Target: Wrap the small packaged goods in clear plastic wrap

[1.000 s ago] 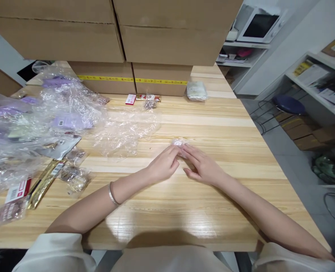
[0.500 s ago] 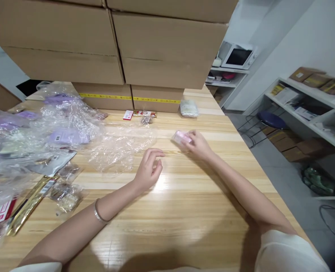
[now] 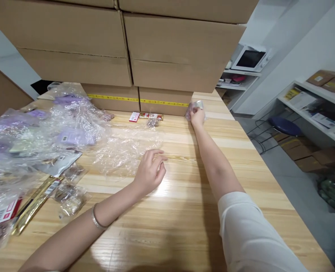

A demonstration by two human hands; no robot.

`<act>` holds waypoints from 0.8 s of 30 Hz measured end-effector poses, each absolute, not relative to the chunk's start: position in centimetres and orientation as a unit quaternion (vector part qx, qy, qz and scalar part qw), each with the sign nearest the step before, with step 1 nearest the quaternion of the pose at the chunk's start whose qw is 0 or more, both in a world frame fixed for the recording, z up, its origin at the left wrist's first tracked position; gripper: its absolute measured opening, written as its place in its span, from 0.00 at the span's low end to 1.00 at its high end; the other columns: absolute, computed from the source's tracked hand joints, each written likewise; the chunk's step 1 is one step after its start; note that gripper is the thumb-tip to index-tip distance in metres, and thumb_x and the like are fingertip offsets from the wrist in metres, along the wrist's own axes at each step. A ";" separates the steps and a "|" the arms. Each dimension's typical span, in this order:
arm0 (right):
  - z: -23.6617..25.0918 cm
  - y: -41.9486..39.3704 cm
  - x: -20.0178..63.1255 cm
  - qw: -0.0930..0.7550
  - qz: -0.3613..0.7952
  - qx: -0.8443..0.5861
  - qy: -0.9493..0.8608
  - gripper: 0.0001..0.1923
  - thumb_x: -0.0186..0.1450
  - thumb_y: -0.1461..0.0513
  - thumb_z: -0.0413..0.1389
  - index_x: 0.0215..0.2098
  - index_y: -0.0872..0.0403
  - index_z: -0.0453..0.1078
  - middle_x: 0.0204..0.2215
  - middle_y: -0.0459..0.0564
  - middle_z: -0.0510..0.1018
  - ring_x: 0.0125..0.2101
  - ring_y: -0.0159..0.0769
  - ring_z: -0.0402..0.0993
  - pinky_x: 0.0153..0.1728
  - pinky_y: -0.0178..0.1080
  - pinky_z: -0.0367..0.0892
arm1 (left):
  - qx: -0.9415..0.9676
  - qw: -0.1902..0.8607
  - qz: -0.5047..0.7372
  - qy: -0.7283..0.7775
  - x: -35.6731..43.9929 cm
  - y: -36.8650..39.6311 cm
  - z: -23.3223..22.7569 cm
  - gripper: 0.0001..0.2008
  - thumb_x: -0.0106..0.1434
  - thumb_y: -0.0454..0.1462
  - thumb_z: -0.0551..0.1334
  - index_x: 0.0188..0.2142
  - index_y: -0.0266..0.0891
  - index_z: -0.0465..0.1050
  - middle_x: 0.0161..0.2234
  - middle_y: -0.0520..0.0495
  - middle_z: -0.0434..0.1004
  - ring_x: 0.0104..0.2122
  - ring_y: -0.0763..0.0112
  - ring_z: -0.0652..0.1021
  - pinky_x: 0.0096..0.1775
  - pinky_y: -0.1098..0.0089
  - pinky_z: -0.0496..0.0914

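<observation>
On table, 1 packet, 2 hands

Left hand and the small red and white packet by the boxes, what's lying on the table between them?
In the head view, a crumpled sheet of clear plastic wrap lies between the left hand and the red and white packet; the rest is bare wooden table.

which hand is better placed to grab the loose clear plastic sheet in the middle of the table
Left. The left hand hovers right beside the clear plastic sheet, fingers loose, while the right hand is stretched to the far edge, closed on a small packet.
</observation>
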State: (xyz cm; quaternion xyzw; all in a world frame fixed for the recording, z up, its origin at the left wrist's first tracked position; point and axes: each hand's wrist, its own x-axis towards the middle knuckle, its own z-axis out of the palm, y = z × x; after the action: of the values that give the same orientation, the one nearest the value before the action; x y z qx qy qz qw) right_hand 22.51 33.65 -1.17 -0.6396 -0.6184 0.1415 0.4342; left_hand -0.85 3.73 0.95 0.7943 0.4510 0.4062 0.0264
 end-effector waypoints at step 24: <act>9.7 12.0 22.6 0.361 0.616 -0.234 -0.660 0.16 0.60 0.48 0.64 0.31 0.51 0.69 0.35 0.46 0.82 0.38 0.39 0.81 0.47 0.47 0.74 | 0.438 0.664 0.532 0.289 -4.1 2.5 13.0 0.08 0.65 0.43 0.60 0.35 0.40 0.69 0.41 0.47 0.81 0.41 0.52 0.83 0.36 0.57 0.79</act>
State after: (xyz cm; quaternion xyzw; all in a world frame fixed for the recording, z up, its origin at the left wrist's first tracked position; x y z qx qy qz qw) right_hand 22.63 11.96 9.71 -0.2337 -0.6602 0.6155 0.3614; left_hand -4.08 2.51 13.05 0.4384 0.2894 0.5318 0.6642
